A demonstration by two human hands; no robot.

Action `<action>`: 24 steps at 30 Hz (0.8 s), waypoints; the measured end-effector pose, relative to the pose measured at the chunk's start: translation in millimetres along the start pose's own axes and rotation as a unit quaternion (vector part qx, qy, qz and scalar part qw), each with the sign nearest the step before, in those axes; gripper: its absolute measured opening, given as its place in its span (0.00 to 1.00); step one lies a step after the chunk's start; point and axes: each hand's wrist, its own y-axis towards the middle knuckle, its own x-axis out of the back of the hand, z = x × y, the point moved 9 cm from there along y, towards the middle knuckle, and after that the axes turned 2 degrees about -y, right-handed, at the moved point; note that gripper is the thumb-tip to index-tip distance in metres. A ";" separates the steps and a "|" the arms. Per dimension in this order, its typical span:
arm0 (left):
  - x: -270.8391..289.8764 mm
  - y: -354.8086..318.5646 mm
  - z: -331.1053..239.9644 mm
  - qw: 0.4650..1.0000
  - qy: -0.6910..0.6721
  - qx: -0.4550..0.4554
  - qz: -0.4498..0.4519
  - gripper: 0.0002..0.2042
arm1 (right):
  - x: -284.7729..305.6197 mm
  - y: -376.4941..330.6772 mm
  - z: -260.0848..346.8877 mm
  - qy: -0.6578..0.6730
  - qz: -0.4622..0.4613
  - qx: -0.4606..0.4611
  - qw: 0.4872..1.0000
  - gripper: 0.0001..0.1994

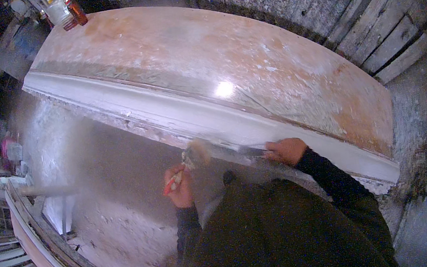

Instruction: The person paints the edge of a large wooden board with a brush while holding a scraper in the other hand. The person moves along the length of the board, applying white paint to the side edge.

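A long white moulding, looking like plaster (165, 103), runs along the near edge of a worktop (280, 62). My left hand (180, 187) is closed round the red handle of a brush. The brush (195, 154) has pale, splayed bristles, raised in front of the moulding's lower edge. Over on the right, my right hand (287, 150) grips a flat, dark-bladed tool (249, 151), perhaps a scraper. Its blade lies at the moulding's lower edge, and blur hides its exact shape.
Jars (64, 17) stand at the worktop's far left end. Weathered planks (390, 24) rise behind the right end. At the lower left is a curved bench edge (48, 246) with slatted boards beyond it. White residue covers the floor (124, 235) below.
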 end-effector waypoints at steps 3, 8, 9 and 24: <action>11.1 -2.7 10.4 0.999 -0.022 0.002 -0.027 0.04 | -0.9 -29.2 -17.6 -0.003 0.005 -0.001 1.000 0.16; 8.9 -5.8 9.5 0.999 -0.023 0.005 -0.023 0.04 | -18.7 6.7 2.7 -0.019 -0.034 0.006 0.999 0.15; 6.0 -5.6 11.0 0.999 -0.028 0.012 -0.016 0.05 | -12.8 18.0 13.8 -0.012 -0.037 0.008 0.999 0.15; 2.4 -4.8 5.1 1.000 0.002 0.011 0.008 0.05 | -9.3 30.8 21.6 0.014 -0.024 0.028 0.999 0.17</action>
